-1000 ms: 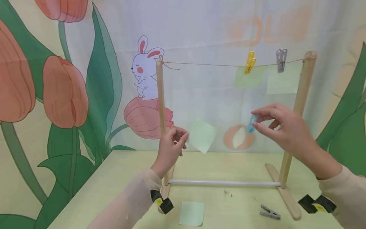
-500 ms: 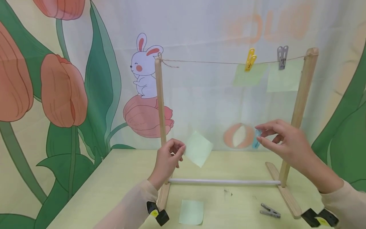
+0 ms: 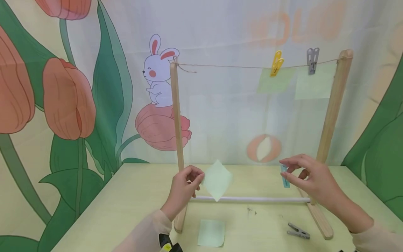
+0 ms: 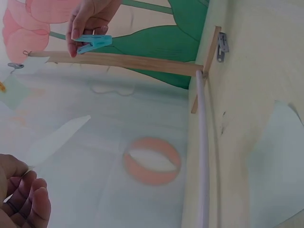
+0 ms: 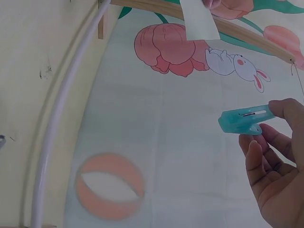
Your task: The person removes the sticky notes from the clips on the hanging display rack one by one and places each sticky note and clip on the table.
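Observation:
My left hand [image 3: 185, 187] pinches a pale green paper square [image 3: 218, 180] by one corner, so it hangs like a diamond in front of the rack's white bar. On the right, my right hand [image 3: 318, 185] holds a light blue clothespin [image 5: 244, 119] between thumb and fingers, its nose pointing away from the palm. Above both hands a string [image 3: 220, 66] runs between two wooden posts. A yellow clothespin [image 3: 276, 64] and a grey clothespin [image 3: 312, 61] each fix a paper sheet to the string's right half.
Another green paper square [image 3: 211, 233] lies on the table near the left foot of the rack. A loose grey clothespin [image 3: 298, 231] lies by the right foot. The white bar [image 3: 264, 199] joins the wooden posts low down. A printed cloth hangs behind.
Both hands have moved down, the left with the paper square and the right with the blue clothespin. The paper now hangs in front of the bar.

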Motion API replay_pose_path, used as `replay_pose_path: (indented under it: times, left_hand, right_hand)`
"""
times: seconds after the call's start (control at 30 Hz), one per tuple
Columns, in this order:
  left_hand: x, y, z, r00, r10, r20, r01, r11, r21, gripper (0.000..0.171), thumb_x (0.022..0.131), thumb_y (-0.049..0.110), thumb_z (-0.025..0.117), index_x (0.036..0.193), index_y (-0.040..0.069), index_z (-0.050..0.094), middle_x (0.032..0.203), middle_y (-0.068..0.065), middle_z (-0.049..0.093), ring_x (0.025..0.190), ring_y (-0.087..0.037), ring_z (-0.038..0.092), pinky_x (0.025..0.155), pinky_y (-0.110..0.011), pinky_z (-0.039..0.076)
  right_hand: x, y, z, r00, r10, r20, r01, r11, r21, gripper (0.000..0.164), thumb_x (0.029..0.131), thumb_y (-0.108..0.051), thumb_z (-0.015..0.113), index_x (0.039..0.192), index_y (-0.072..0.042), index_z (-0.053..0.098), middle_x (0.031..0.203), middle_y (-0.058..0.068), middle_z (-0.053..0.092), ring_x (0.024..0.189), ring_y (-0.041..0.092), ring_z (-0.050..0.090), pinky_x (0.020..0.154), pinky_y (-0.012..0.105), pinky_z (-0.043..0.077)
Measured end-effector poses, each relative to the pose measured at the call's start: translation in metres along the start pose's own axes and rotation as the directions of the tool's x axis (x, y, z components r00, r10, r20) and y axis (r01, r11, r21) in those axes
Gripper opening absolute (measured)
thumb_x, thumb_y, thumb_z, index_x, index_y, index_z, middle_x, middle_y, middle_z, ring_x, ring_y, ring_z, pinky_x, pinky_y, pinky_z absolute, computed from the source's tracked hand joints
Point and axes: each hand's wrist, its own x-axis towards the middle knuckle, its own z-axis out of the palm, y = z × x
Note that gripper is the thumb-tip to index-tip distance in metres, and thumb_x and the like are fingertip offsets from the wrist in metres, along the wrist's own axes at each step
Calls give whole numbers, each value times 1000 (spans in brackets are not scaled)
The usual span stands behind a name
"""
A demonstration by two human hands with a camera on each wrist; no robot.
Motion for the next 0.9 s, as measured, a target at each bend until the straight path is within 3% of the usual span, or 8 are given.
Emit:
replay_pose_path:
  times: [0.27,0.5,0.67,0.9]
  left_hand:
    - [-11,-15,4,998,-62,32,63,998,-16,7,90,12,67,92,6,65,75,-8,59,54,-9,53,39,-18,42]
    - [-22,-27,5,995,-71,75,72,997,-9,9,90,13,66,92,4,65,76,-9,60,53,-7,52,38,-21,44]
    - [-30,-36,7,988,-97,119,99,995,-15,10,91,13,65,92,3,64,75,-9,60,53,-6,52,38,-19,44]
    - [-41,-50,10,973,-112,203,116,993,-8,10,91,10,64,91,1,64,75,-12,61,53,-5,51,38,-17,42]
  right_hand:
    - [-22,8,15,998,49,48,-51,998,42,27,80,-6,76,105,-12,69,87,-7,62,70,-5,55,52,15,46]
    - [-38,13,28,992,89,89,-94,994,49,25,81,-9,76,104,-15,69,87,-9,63,71,-5,56,52,18,48]
    - [-50,16,37,979,154,136,-166,983,80,19,82,-13,75,100,-18,68,84,-10,60,63,-2,53,52,19,47]
    - [-64,26,49,981,129,146,-142,986,82,20,80,-11,76,98,-17,69,84,-8,65,69,-6,54,51,18,45]
